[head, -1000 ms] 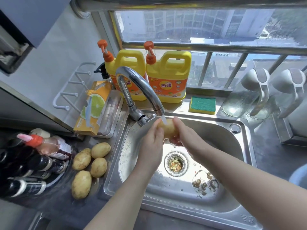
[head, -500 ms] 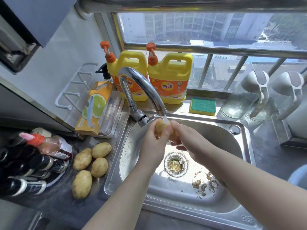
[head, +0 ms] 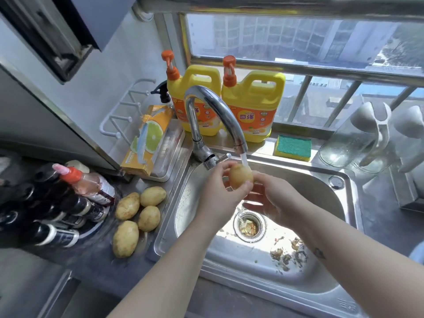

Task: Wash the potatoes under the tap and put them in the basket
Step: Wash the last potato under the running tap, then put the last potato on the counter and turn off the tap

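A yellow potato (head: 240, 176) is held upright under the running tap (head: 214, 115), over the steel sink (head: 344, 228). My left hand (head: 218, 193) grips it from the left with thumb and fingers. My right hand (head: 273, 198) lies just below and to the right of it, palm up, fingers touching its lower side. Water from the spout hits the top of the potato. Several more potatoes (head: 135, 214) lie on the dark counter left of the sink. No basket is in view.
Two yellow detergent jugs (head: 252, 111) and a green-yellow sponge (head: 293, 148) stand behind the sink. A lime-printed box (head: 146, 141) and dark bottles (head: 57, 210) crowd the left counter. Glass jugs (head: 358, 138) stand at the right. Food scraps (head: 289, 251) lie near the drain (head: 249, 226).
The potato has been turned upright in my hands and more of it shows. My right hand has slid lower, under it. The camera view has shifted slightly.
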The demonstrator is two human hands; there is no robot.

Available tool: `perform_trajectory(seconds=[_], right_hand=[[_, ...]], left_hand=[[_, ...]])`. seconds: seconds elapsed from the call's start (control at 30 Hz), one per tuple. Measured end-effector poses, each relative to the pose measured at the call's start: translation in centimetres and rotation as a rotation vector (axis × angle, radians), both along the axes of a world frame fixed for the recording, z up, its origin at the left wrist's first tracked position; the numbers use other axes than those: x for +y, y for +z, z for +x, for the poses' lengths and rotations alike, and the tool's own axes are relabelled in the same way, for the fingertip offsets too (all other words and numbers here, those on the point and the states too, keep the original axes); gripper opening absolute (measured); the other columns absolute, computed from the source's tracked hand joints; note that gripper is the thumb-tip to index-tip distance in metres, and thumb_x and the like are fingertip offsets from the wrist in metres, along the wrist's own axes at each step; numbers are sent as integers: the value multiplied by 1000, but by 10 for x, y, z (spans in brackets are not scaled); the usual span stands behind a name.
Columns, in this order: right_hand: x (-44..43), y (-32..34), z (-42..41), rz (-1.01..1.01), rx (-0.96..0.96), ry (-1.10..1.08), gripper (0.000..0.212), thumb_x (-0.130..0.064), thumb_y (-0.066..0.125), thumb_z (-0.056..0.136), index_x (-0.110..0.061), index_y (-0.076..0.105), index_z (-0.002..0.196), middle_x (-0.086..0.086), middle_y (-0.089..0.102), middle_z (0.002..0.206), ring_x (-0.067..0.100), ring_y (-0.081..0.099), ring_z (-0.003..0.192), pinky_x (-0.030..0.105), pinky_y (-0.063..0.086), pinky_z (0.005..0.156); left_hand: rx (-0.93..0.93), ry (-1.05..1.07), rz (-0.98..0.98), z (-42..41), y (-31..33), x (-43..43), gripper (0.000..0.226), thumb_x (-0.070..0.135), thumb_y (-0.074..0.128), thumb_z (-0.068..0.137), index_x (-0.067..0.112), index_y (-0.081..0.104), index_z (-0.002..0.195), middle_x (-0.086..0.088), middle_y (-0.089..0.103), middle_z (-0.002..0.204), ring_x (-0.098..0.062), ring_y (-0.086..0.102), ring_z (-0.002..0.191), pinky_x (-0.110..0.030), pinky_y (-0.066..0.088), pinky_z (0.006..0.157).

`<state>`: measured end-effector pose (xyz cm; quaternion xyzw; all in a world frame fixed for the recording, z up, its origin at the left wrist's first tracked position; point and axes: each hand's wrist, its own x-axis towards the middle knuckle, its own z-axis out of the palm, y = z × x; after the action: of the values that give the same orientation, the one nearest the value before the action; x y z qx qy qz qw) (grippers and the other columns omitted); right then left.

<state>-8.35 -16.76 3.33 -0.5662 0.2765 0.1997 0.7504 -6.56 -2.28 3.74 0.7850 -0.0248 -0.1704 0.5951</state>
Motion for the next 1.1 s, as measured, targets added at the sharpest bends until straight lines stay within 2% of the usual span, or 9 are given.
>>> perform_trajectory(seconds=[0.07, 0.13, 0.23, 0.3, 0.4, 0.57, 0.77, 0.97, 1.1], right_hand=[[2, -2, -5, -69, -35, 57, 27, -23, 53, 101, -17, 79, 98, 8, 75, 95, 21, 66, 85, 41, 51, 89], [4, -11, -11, -228, -60, 146, 23, -25, 55, 102, -21, 77, 105, 8, 76, 105, 24, 68, 92, 44, 53, 94], [8, -32, -17, -695, -123, 524, 27, -34, 58, 100, -23, 71, 122, 0, 73, 117, 18, 68, 101, 40, 55, 93], [15, -43, -21, -881, -124, 735, 33, -41, 60, 97, -24, 69, 125, -1, 72, 122, 16, 67, 106, 35, 53, 95], [25, -52, -20, -915, -132, 780, 34, -44, 62, 95, -26, 69, 124, -1, 72, 122, 18, 66, 109, 35, 51, 98], [41, -56, -16, -908, -153, 813, 31, -46, 63, 94, -30, 70, 119, -3, 73, 118, 17, 66, 109, 36, 51, 98], [59, -60, -18, -874, -192, 896, 32, -40, 63, 96, -23, 71, 122, 1, 72, 122, 18, 65, 112, 31, 49, 96], [78, -56, -26, -836, -210, 986, 34, -39, 59, 100, -22, 68, 127, 2, 70, 124, 14, 61, 102, 24, 42, 84], [84, -55, -28, -827, -216, 1030, 33, -40, 58, 100, -22, 67, 126, 2, 69, 126, 14, 60, 104, 24, 41, 86]], left_hand=[[-1, -28, 56, -5, -2, 8, 49, 18, 79, 83, 35, 55, 122, 11, 57, 120, -7, 62, 104, -16, 52, 78], [-4, -78, 214, -11, -9, 18, 53, 23, 77, 83, 37, 54, 128, 9, 51, 126, -6, 59, 105, -16, 50, 80], [75, -120, 415, -24, -24, 35, 57, 27, 74, 81, 37, 53, 133, 6, 46, 129, -13, 59, 106, -26, 53, 88], [121, -130, 513, -32, -30, 44, 60, 32, 71, 79, 38, 49, 135, 8, 45, 130, -16, 58, 107, -36, 54, 92], [139, -79, 587, -42, -38, 57, 62, 36, 69, 78, 38, 44, 135, 10, 44, 130, -18, 55, 112, -41, 51, 95], [127, 65, 632, -52, -42, 81, 55, 38, 68, 74, 39, 50, 126, 10, 46, 126, -18, 55, 109, -41, 53, 92], [46, 268, 950, -80, -50, 128, 60, 42, 66, 87, 37, 42, 142, 4, 38, 136, -25, 44, 126, -40, 45, 97], [-9, 281, 1091, -104, -60, 146, 61, 42, 62, 91, 34, 36, 145, 1, 32, 142, -26, 41, 127, -39, 47, 100], [18, 248, 1120, -113, -62, 148, 59, 31, 63, 91, 33, 34, 142, 1, 28, 143, -25, 39, 129, -37, 45, 101]])
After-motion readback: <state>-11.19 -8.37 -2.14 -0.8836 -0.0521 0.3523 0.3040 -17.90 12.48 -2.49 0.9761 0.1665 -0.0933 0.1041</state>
